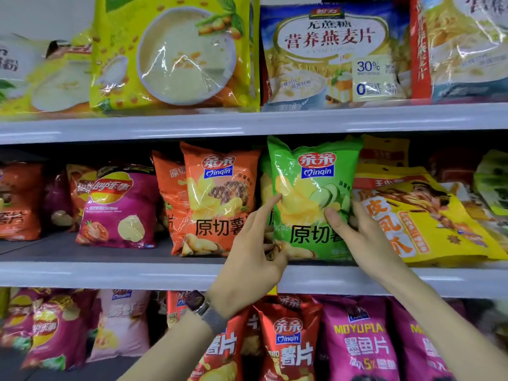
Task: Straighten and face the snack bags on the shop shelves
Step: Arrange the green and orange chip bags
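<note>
Green chip bag [313, 199] on the middle shelf [110, 274], upright, label forward, just beside the orange chip bag [220, 199]. Held on both sides: left hand [247, 259] at the lower left edge, forefinger stretched up along the front; right hand [357, 232] gripping the lower right edge, thumb on the front. Probably mid-adjustment, nearly squared. Done, by the look of it: orange bag and its neighbour standing and facing out. Left to do: yellow bag [428, 221] to the right, slumped back at a slant; purple chip bag [118, 207] to the left, leaning and well apart from the orange one; bottom-shelf bags [288, 342] crowded and overlapping; pale yellow bag [55, 83] on the top shelf, lying flat.
</note>
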The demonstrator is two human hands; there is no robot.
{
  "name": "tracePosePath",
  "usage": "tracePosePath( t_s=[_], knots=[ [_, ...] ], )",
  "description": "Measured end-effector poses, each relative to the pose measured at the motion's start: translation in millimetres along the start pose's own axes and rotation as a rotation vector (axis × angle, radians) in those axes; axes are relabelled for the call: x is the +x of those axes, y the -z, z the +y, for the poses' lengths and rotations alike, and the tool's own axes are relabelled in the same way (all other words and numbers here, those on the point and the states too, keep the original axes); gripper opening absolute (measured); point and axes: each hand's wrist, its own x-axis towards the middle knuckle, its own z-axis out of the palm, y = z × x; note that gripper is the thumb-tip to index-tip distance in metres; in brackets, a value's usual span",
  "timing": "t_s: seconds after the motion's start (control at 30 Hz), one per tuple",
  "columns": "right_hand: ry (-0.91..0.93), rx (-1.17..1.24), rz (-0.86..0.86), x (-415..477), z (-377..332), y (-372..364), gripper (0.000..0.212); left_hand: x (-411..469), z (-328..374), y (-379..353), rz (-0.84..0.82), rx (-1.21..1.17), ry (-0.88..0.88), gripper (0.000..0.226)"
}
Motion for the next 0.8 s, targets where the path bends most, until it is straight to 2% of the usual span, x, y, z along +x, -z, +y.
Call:
tracePosePath(
  t_s=[0.07,0.27,0.4,0.5,0.63,0.8],
  knots=[
    [-0.019,-0.044,-0.032,-0.5,-1.9,4.5,0.066,-0.2,2.4,-0.7,0.01,0.022,0.01,0.089],
    [-0.036,-0.25,-0.103,-25.7,-7.0,23.5,0.063,-7.5,7.3,-2.7,0.045,0.143,0.055,0.081],
    [0.01,-0.424,-0.124,-43.0,-9.8,41.6,0.065,-14.5,17.4,-1.7,0.076,0.248,0.066,0.068],
    [0.057,-0.599,-0.073,-55.1,-13.4,46.7,0.066,-22.3,23.9,0.0,0.108,0.381,0.076,0.055],
    [0.122,-0.684,-0.063,-69.7,-25.2,42.0,0.048,-38.3,37.3,3.9,0.111,0.514,0.173,0.049],
    [0.203,-0.684,-0.18,-83.8,-38.2,6.9,0.036,-65.5,44.2,16.8,0.119,0.711,0.309,0.051]
  ],
)
